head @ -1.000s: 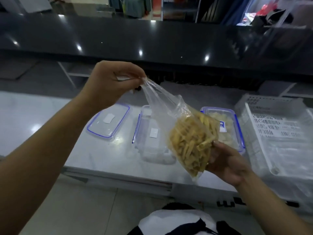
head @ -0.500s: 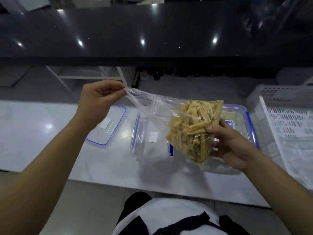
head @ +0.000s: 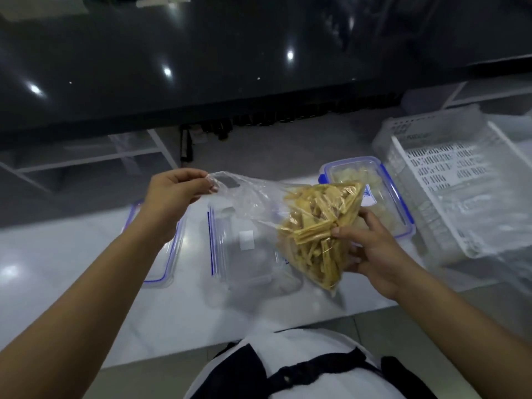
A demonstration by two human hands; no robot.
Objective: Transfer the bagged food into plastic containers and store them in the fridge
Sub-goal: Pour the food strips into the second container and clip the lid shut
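While left hand (head: 175, 194) pinches the bag (head: 302, 226) mouth, right hand (head: 371, 249) grips its full end above an empty container (head: 247, 254) on the tabletop (head: 72, 272).

- Clear plastic bag (head: 253, 197) of yellow food sticks: 1
- Empty clear container (head: 244, 254): 1
- Filled blue-clipped container (head: 383, 182): 1
- Blue-rimmed lid (head: 169, 254): 1
- White slotted basket (head: 449, 180): 1
- Hands: 2

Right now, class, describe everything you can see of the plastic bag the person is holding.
The plastic bag is clear, thin and crinkled, held tilted above the empty container. Pale yellow strips of food fill its lower end, cupped by the right hand. The left hand pinches its empty upper end, pulling it taut.
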